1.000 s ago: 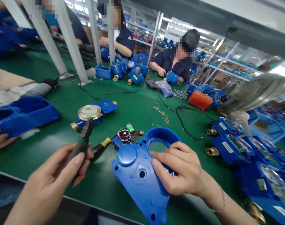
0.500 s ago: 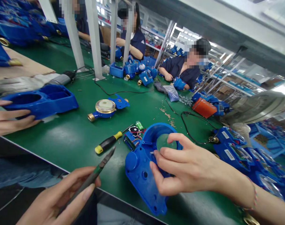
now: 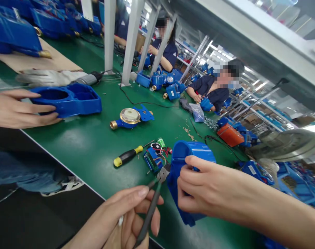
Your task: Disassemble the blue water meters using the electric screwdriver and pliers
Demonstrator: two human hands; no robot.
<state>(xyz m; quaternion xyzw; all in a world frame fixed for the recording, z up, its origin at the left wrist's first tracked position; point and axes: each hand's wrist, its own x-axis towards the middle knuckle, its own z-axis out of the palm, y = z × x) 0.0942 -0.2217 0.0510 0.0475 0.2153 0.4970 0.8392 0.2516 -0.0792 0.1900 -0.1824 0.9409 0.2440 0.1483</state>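
My left hand is closed around the handles of a pair of cutting pliers, handles apart. The pliers' jaws are at the left edge of a blue plastic housing; whether they grip it I cannot tell. My right hand is wrapped round this housing and holds it tilted above the table. Just left of the housing lie a small circuit board with wires and a green battery cell. A yellow-and-black screwdriver rests beside them.
A brass-and-blue water meter lies mid-table. At left, another person's hand touches a second blue housing. Loose screws, an orange box and stacked blue meters are to the right. Metal posts stand behind.
The pliers have moved right and up to the housing, and their handles have spread. My right hand has turned the housing more upright. The view has shifted and tilted.
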